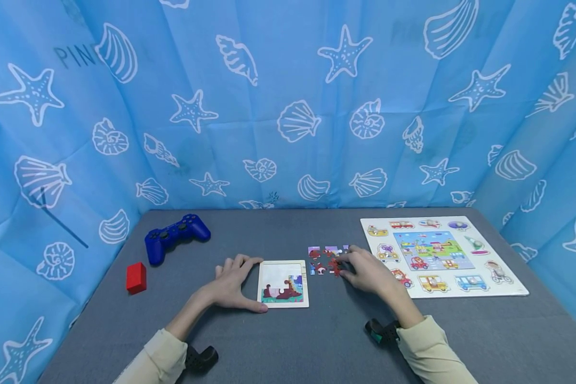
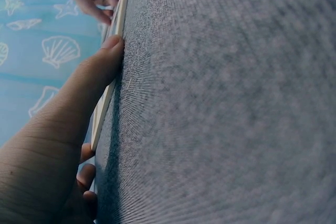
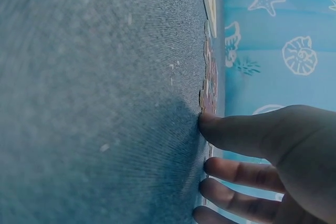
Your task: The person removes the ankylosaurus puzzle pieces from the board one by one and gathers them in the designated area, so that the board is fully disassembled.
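Observation:
A small square wooden puzzle tray [image 1: 283,306] lies on the table, several pieces showing a dark red picture fitted along its bottom and right. My left hand [image 1: 234,284] grips the tray from its left side, thumb at the near corner and index finger at the far one. To the right of the tray is a group of loose jigsaw pieces [image 1: 314,253]. At the right of that group, my right hand [image 1: 364,270] pinches a red jigsaw piece [image 1: 334,265] between thumb and fingers, low at the tabletop. In the right wrist view the thumb [image 3: 220,127] meets a piece's edge.
A large white peg puzzle board [image 1: 441,290] with vehicle pictures lies to the right, close to my right hand. On the left are a blue game controller [image 1: 177,234] and a red block [image 1: 136,278]. A blue shell-print curtain [image 1: 288,154] hangs behind the grey table.

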Available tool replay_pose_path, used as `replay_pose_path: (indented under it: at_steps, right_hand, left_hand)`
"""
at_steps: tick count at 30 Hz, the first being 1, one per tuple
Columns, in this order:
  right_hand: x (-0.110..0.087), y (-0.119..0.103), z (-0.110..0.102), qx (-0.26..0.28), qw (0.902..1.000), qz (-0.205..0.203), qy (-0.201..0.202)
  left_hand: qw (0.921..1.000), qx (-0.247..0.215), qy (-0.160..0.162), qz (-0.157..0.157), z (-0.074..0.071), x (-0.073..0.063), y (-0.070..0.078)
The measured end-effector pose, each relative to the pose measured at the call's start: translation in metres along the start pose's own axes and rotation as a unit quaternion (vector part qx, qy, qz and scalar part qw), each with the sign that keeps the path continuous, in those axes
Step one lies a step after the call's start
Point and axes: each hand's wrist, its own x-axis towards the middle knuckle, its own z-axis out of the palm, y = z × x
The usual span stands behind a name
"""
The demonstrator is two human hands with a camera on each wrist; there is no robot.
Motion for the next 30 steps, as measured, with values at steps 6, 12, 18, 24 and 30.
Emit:
replay_pose_path:
  at_steps: [6,12,18,24,30]
  right_hand:
    - [0.000,-0.001,-0.001,-0.001,1.0000,0.000,0.005]
    - [0.001,-0.007,-0.004,-0.005,0.9997,-0.008,0.024]
    - [0.005,-0.021,-0.007,0.005,0.9994,-0.023,0.027]
    - [0.010,-0.036,-0.006,0.030,0.9990,-0.025,0.022]
    - [0.016,-0.051,0.001,0.034,0.9980,-0.050,0.018]
  left_hand:
    - [1.0000,-0.002,0.000,0.000,-0.001,0.000,0.000]
    - [1.0000,0.000,0.002,-0.001,-0.001,0.000,0.000]
    - [1.0000,-0.001,0.002,-0.002,-0.001,0.000,0.001]
    - [1.0000,0.000,0.001,-0.007,-0.001,0.000,0.002]
    - [1.0000,-0.001,0.002,-0.007,0.000,0.000,0.001]
